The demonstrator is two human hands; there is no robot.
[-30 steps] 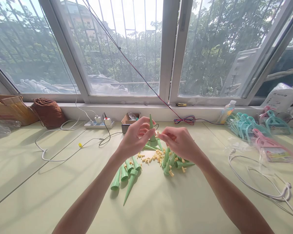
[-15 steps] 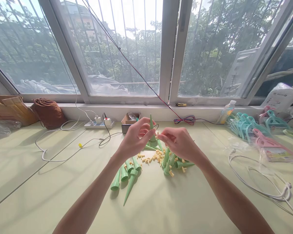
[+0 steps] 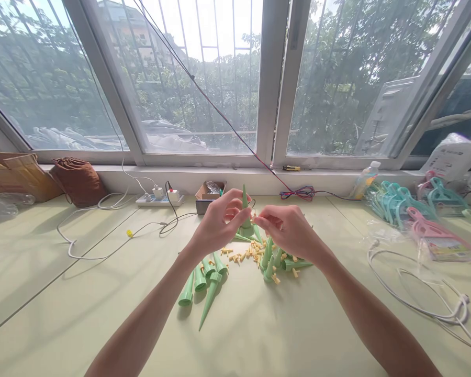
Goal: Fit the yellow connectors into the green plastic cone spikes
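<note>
My left hand (image 3: 224, 215) is closed around a green plastic spike (image 3: 245, 205), a hollow cone held with its tip up. From the right, my right hand (image 3: 282, 222) pinches a small yellow valve piece (image 3: 254, 214) against the spike's side; my fingertips partly hide it. Under and between my hands lies a pile of loose yellow valve pieces (image 3: 255, 252). Several green spikes with yellow pieces stand or lie by my right wrist (image 3: 269, 269). More green spikes (image 3: 200, 280) rest below my left wrist, one pointing toward me.
A small open box (image 3: 211, 195) and a power strip (image 3: 159, 200) stand near the window wall. A brown drawstring bag (image 3: 78, 182) is at the left. To the right are teal and pink dustpan-like items (image 3: 406, 204), a bottle (image 3: 368, 178) and a coiled white cable (image 3: 427, 309).
Both hands stay almost still, with the green spike and the yellow piece held together. At the right edge, a green item comes into view and shifts.
</note>
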